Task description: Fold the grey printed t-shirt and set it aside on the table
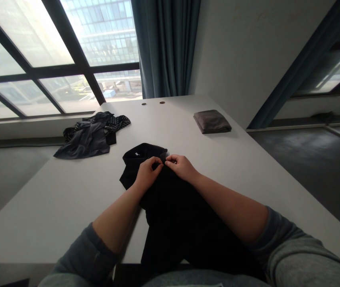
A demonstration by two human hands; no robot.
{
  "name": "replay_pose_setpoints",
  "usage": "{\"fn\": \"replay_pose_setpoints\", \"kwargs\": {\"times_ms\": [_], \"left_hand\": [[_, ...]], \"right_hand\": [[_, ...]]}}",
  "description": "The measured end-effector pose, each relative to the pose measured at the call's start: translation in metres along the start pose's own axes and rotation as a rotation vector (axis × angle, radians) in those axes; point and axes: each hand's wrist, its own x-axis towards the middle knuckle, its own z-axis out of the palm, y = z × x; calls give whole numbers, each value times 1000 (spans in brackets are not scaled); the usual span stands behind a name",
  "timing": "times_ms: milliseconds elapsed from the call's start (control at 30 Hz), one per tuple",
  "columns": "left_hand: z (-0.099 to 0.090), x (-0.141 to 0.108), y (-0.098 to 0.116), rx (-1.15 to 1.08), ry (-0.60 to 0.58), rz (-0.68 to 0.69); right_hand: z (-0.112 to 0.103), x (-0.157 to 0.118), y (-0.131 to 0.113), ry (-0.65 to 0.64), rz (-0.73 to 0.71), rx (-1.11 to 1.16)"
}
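A black garment (176, 211) stretches from the middle of the white table down over its front edge towards my body. Its open waistband, with a small white label inside, faces the far side. My left hand (149, 172) pinches the black cloth near the top edge. Close beside it on the right, my right hand (182, 166) pinches the same edge, where a small greyish piece shows between the fingertips. The two hands are almost touching, and the fine detail between the fingers is too small to make out.
On the white table (68, 215), a crumpled pile of dark and patterned clothes (89, 137) lies at the back left. A folded brown-grey cloth (212, 121) sits at the back right. Two round holes are near the far edge, before a blue curtain (167, 48) and windows.
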Motion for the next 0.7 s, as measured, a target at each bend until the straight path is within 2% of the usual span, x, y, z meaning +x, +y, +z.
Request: {"fn": "replay_pose_setpoints", "kwargs": {"times_ms": [167,367,567,700], "left_hand": [[-1,1,-2,4,-5,99],[-1,1,-3,18,18,167],[1,0,-4,66,38,133],[2,0,-5,59,61,32]], "right_hand": [[-1,0,2,-36,38,38],[-1,0,1,-62,7,41],[0,1,4,-95,-14,41],[2,-1,5,-24,-97,-18]]}}
